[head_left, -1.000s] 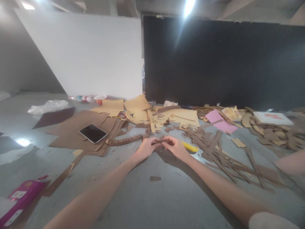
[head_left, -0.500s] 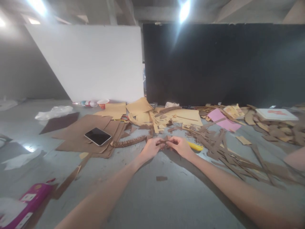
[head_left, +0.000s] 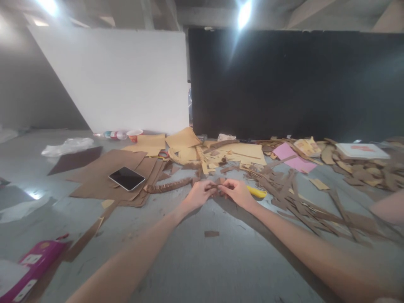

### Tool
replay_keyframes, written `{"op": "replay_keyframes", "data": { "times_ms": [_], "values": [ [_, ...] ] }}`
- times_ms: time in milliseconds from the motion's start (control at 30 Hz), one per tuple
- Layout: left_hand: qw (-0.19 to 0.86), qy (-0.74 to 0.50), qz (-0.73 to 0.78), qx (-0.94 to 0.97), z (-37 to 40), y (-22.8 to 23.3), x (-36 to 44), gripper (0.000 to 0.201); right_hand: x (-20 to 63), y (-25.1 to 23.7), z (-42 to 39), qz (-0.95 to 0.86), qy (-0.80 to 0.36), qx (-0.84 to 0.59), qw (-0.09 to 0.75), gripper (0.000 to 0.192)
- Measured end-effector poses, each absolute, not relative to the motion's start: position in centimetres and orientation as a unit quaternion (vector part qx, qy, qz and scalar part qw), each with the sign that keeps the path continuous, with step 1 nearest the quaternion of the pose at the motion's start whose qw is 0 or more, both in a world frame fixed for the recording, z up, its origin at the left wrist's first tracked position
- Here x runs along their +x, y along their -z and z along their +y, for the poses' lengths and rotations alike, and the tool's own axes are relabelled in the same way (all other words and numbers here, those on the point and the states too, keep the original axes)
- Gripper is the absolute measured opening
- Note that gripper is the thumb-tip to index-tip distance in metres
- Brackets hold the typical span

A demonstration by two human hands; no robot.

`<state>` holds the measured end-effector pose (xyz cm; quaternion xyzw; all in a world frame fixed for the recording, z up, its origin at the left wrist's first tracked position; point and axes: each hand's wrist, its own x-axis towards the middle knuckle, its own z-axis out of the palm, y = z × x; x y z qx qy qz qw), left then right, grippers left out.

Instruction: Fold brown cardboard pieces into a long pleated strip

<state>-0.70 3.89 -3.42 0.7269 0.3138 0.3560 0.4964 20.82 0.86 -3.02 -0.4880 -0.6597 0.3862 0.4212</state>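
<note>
Your grip is a two-handed pinch: the fingertips of your left hand (head_left: 199,194) and right hand (head_left: 238,193) nearly meet, closed on a small brown piece (head_left: 219,182) between them. Your fingers hide most of it, so you can't make out its full shape. It sits just above the desk (head_left: 202,269), near the middle of your view.

Just beyond your left fingers, a ribbed brown strip (head_left: 169,185) curves toward the brown sheets (head_left: 91,185), on which a phone (head_left: 127,178) lies screen up. Just beside your right hand is a yellow object (head_left: 257,192), partly behind it. Nearer you, a brown scrap (head_left: 211,233) lies flat.

Farther right spreads a tangle of brown strips (head_left: 298,202), with a pink sheet (head_left: 290,156) behind it. A magenta case (head_left: 41,261) stands at your near left; another person's arm (head_left: 389,206) shows at the right edge.
</note>
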Motion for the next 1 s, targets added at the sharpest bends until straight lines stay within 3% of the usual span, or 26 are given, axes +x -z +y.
{"op": "replay_keyframes", "data": {
  "times_ms": [367,600,1000],
  "values": [
    [0.479,-0.347,0.349,0.727,3.68,3.22,-0.66,0.041,20.93,3.14,0.88,-0.672,-0.36,-0.487,0.427,0.042],
    [0.463,-0.35,0.345,0.738,3.8,3.37,-0.74,0.038,20.62,2.59,0.53,-0.694,-0.352,-0.476,0.41,0.037],
    [0.478,-0.34,0.334,0.738,3.56,3.13,-0.73,0.042,20.92,3.09,0.75,-0.692,-0.349,-0.491,0.398,0.047]
  ]
}}
